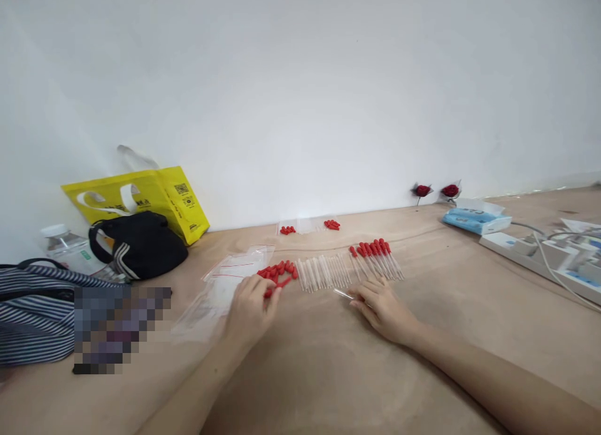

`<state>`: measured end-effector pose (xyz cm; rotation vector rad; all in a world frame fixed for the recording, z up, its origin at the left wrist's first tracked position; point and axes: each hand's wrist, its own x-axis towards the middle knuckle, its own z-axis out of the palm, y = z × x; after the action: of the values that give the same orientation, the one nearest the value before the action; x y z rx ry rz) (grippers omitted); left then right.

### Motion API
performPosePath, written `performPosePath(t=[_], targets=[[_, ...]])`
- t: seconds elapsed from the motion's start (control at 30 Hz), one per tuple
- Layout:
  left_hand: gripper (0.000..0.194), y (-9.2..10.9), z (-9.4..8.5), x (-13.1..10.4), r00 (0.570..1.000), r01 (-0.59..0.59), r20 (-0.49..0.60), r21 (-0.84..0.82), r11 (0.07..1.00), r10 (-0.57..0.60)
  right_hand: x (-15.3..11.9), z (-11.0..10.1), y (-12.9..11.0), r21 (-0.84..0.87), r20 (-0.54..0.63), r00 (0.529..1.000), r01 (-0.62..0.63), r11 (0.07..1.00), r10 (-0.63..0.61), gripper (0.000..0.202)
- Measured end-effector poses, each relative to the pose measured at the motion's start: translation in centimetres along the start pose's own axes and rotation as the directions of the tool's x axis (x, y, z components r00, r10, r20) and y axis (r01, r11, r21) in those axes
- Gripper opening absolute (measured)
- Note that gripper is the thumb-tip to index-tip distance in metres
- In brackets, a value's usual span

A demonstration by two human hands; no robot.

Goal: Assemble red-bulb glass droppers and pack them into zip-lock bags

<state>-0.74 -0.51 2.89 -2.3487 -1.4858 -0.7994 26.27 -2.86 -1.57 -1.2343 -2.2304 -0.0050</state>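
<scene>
My left hand (pixel 250 303) is closed on a red rubber dropper bulb (pixel 269 293), beside a small pile of red bulbs (pixel 282 268). Between the fingertips of my right hand (pixel 382 307) is a clear dropper tube (pixel 343 293), its free end pointing left. A row of clear tubes (pixel 323 273) lies on the table between and beyond my hands. Just past my right hand, several droppers with red bulbs fitted (pixel 378 256) lie side by side, bulbs toward the wall. Clear zip bags (pixel 225 285) lie left of the pile.
Near the wall lies a clear bag with red bulbs (pixel 332 225). At the left are a yellow bag (pixel 178 200), a black pouch (pixel 150 244), a plastic bottle (pixel 66 247) and a striped bag (pixel 37 316). A blue tissue pack (pixel 474 221), power strip (pixel 511 246) and cables are right.
</scene>
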Motion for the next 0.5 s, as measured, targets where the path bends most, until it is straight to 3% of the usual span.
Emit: performPosePath(t=[0.07,0.17,0.23,0.33,0.5], targets=[[0.015,1.5,0.4,-0.7,0.993,-0.073,0.083,-0.101,0.992,0.082,0.0,0.0,-0.2,0.006,0.026,1.0,0.013,1.0,-0.013,0.021],[0.008,2.9,1.3,-1.5,0.971,-0.057,0.215,-0.2,0.978,0.101,0.0,-0.1,-0.3,0.023,0.044,0.999,0.009,1.0,-0.01,0.021],[0.006,3.2,1.8,-1.8,0.971,-0.001,0.23,-0.274,0.962,0.067,0.0,-0.1,-0.4,0.036,0.054,0.999,0.006,0.999,-0.008,0.02],[0.02,3.3,2.3,-1.8,0.971,0.026,0.23,-0.382,0.924,0.067,0.0,-0.2,-0.6,0.058,0.072,0.997,0.015,0.998,-0.019,0.018],[0.017,3.9,2.8,-1.5,0.956,0.049,0.281,-0.451,0.891,0.09,0.2,0.3,-1.4,0.109,0.081,0.996,0.035,0.993,-0.044,0.016]])
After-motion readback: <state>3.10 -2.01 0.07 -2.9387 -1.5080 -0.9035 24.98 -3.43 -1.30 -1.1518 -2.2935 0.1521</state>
